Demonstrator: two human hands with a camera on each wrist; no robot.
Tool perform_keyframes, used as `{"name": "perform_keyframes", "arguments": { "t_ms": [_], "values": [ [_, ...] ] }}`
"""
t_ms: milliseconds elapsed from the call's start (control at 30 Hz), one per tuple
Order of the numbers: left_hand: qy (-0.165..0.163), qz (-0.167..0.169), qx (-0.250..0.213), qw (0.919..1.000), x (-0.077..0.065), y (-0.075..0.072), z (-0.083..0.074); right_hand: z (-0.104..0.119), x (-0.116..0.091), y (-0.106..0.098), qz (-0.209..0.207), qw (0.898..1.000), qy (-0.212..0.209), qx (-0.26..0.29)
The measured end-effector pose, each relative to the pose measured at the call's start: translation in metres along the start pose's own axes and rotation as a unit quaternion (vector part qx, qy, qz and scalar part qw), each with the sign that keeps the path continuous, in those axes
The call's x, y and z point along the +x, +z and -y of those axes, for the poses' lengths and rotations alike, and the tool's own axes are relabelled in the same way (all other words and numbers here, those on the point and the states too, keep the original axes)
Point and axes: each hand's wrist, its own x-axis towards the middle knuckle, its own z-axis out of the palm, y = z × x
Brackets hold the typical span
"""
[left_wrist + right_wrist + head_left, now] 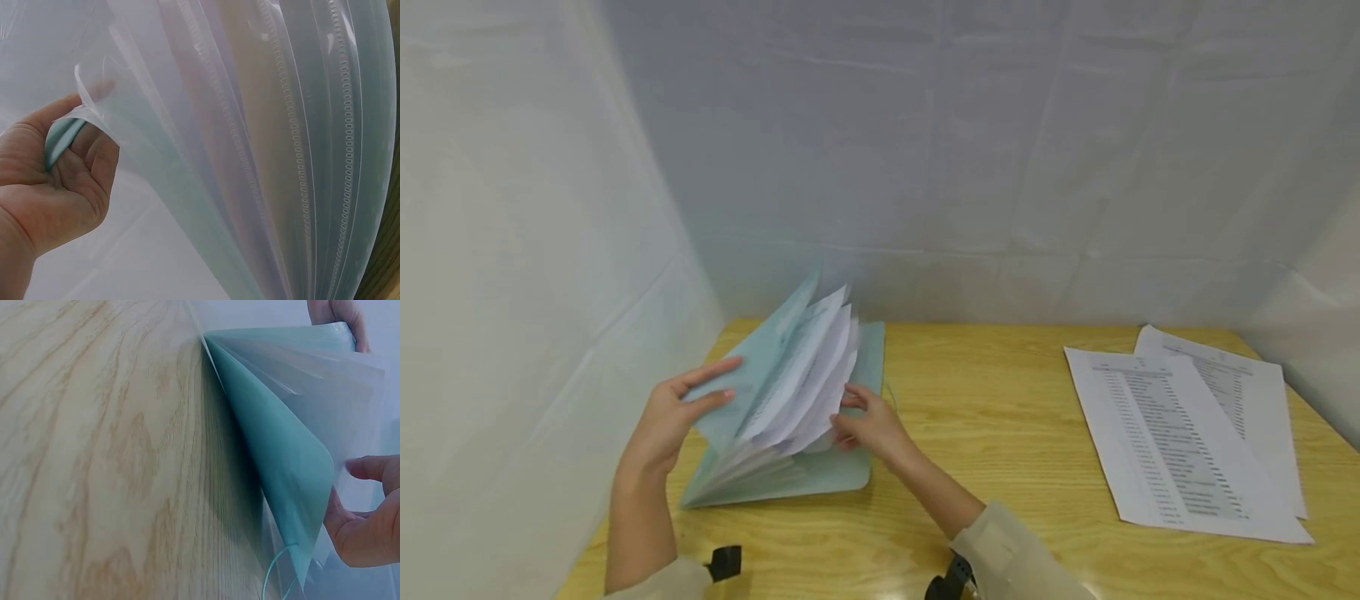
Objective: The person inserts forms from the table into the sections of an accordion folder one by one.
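A pale green expanding file lies fanned open at the table's left, its front cover raised. My left hand grips that cover by its outer edge, thumb and fingers on opposite faces. In the left wrist view, clear and tinted dividers spread out beside this hand. Printed sheets stand between the dividers, their edges blurred. My right hand pinches at the inner leaves along the file's right side. In the right wrist view its thumb meets a translucent divider, while the green cover partly hides the fingers.
Two overlapping printed sheets lie on the right of the wooden table. A thin elastic cord loops from the file's edge. White sheeting hangs behind the table and along both sides.
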Motion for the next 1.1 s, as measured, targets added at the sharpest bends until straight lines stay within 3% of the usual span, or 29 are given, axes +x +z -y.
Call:
{"name": "perform_keyframes", "arguments": {
  "t_ms": [300,667,867,1100],
  "values": [
    [-0.004,-0.005,0.006,1.0000,-0.002,-0.003,-0.001,0.007,-0.005,-0.027,0.005,1.000,-0.021,0.004],
    [-0.006,-0.006,0.019,0.9998,-0.006,-0.006,-0.004,0.019,-0.015,-0.069,-0.021,0.998,-0.034,-0.039],
    [-0.008,-0.008,0.030,0.9995,-0.006,-0.007,-0.004,0.027,-0.026,-0.099,-0.033,0.996,-0.030,-0.071],
    [-0.007,-0.006,0.012,0.9999,-0.006,-0.006,-0.006,0.027,-0.046,-0.146,-0.053,0.992,-0.036,-0.107]
  ]
}}
